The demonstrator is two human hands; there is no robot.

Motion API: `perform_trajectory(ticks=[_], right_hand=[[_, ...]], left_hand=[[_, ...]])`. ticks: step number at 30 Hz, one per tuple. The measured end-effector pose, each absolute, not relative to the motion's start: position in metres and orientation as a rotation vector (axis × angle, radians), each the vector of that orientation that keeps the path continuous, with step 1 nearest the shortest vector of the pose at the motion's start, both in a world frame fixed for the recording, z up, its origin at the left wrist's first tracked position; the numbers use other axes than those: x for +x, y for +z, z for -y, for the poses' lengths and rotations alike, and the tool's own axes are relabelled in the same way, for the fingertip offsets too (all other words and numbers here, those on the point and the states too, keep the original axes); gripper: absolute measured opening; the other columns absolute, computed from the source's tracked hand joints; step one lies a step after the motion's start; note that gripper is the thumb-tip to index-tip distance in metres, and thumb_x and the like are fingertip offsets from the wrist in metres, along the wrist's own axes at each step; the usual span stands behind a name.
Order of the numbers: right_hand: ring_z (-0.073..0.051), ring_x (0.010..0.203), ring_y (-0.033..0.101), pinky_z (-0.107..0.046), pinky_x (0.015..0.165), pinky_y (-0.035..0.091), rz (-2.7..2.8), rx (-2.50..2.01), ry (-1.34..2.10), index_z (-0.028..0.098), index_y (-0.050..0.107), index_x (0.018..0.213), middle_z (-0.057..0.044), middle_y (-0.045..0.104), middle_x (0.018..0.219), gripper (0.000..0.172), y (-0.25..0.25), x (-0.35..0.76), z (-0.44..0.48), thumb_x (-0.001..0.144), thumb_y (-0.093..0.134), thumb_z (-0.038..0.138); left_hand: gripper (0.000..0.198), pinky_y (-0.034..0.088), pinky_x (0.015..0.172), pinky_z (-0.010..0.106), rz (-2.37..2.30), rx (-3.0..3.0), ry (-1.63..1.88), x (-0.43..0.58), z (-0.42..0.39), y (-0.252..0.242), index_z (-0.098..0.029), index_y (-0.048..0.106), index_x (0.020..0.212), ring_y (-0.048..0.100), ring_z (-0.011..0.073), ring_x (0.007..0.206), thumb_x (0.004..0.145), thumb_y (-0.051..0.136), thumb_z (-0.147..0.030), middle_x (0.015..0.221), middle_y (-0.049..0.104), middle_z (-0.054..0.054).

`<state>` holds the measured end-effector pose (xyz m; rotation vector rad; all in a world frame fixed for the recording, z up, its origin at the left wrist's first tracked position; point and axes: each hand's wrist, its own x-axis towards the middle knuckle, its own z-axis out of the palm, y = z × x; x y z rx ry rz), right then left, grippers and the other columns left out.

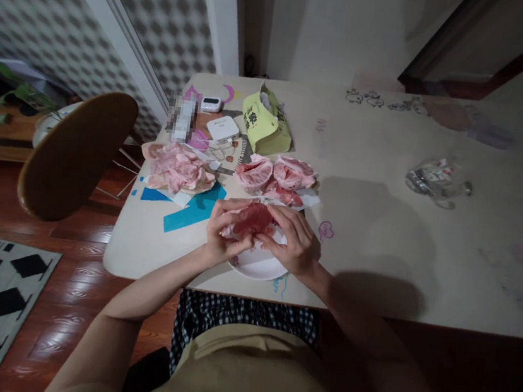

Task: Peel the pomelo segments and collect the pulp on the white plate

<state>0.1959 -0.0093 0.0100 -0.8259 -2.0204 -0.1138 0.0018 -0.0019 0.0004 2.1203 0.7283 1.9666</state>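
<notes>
Both my hands hold one red pomelo segment [253, 219] over a white plate [257, 267] at the table's near edge. My left hand [219, 232] curls round its left side, fingers closed on it. My right hand [293, 241] pinches its right side. Just beyond lie more pomelo segments [276, 175] with pale membrane. To their left is a heap of pink peel and pith [176, 168] on white paper.
A yellow-green tissue pack [265, 123], a white box [223, 128] and a small white device [211, 104] stand further back. Blue paper [195, 210] lies left of the plate. A crumpled clear wrapper [438, 178] lies right. A brown chair [76, 154] stands at the left end.
</notes>
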Motion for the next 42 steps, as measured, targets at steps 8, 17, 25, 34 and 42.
perform_trajectory(ticks=[8,17,25,34,42], right_hand=[[-0.023,0.114,0.075,-0.036,0.100,0.063,2.005,-0.740,-0.124,0.016,0.037,0.162,-0.013,0.076,0.125,0.072,0.015,0.194,0.010,0.099,0.069,0.032],[-0.022,0.116,0.074,-0.034,0.100,0.064,2.023,-0.700,-0.210,0.015,0.046,0.156,-0.014,0.076,0.123,0.060,0.020,0.199,0.009,0.101,0.066,0.027],[-0.022,0.113,0.075,-0.034,0.100,0.064,2.095,-0.761,-0.238,0.017,0.033,0.163,-0.014,0.075,0.129,0.071,0.026,0.205,0.005,0.101,0.066,0.025],[-0.023,0.107,0.077,-0.033,0.097,0.065,2.150,-0.756,-0.393,0.005,0.039,0.158,-0.017,0.076,0.125,0.067,0.026,0.205,0.002,0.100,0.067,0.025],[-0.023,0.120,0.073,-0.035,0.106,0.063,2.212,-0.808,-0.321,0.016,0.044,0.158,-0.013,0.072,0.136,0.056,0.019,0.208,0.003,0.104,0.059,0.024]], left_hand=[[0.032,0.068,0.093,0.043,-0.482,2.246,2.015,0.003,-0.001,0.002,-0.024,0.058,0.109,0.073,0.0252,0.120,0.087,0.080,-0.016,0.124,0.065,0.003],[0.048,0.069,0.096,0.045,-0.480,2.299,1.994,0.005,0.000,0.010,-0.031,0.056,0.129,0.072,0.0262,0.124,0.088,0.075,-0.016,0.134,0.068,0.002],[0.046,0.064,0.100,0.041,-0.761,2.335,1.706,-0.001,0.009,0.022,-0.020,0.060,0.141,0.070,0.0265,0.127,0.096,0.068,-0.027,0.139,0.069,0.017],[0.056,0.063,0.104,0.041,-0.814,2.271,1.613,-0.007,0.008,0.016,-0.024,0.063,0.142,0.071,0.0263,0.128,0.089,0.081,-0.024,0.140,0.070,0.015],[0.057,0.063,0.104,0.037,-0.799,2.257,1.653,-0.006,0.010,0.018,-0.022,0.065,0.139,0.072,0.0239,0.126,0.086,0.084,-0.018,0.137,0.072,0.013]])
